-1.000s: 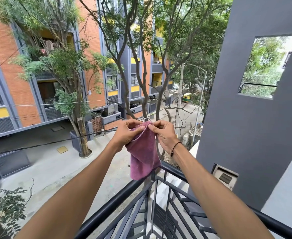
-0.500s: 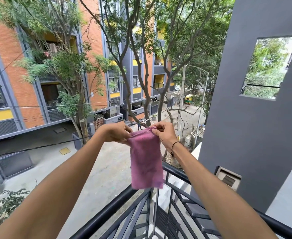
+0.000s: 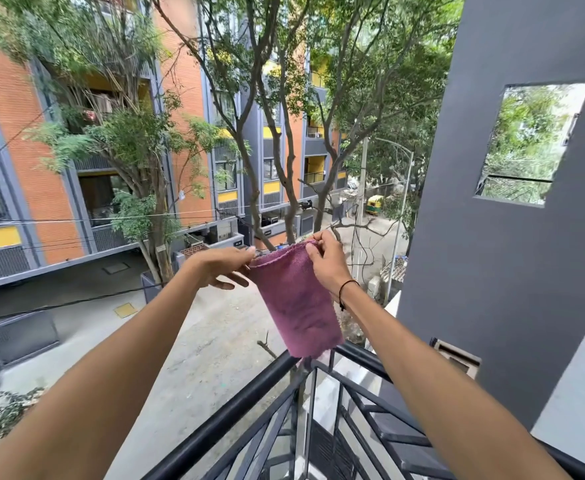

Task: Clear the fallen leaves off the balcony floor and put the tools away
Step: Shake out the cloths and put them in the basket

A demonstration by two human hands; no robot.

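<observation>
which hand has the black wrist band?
The right hand, pinching the right top corner of the pink cloth; a thin black band circles its wrist. The left hand, pinching the other corner, has a bare wrist.

The purple cloth (image 3: 294, 299), bunched a second ago, now hangs spread between both hands.

Cloth (image 3: 294, 299) pink terry, fuzzy, matt; railing (image 3: 235, 414) black metal, smooth, slightly glossy.
</observation>
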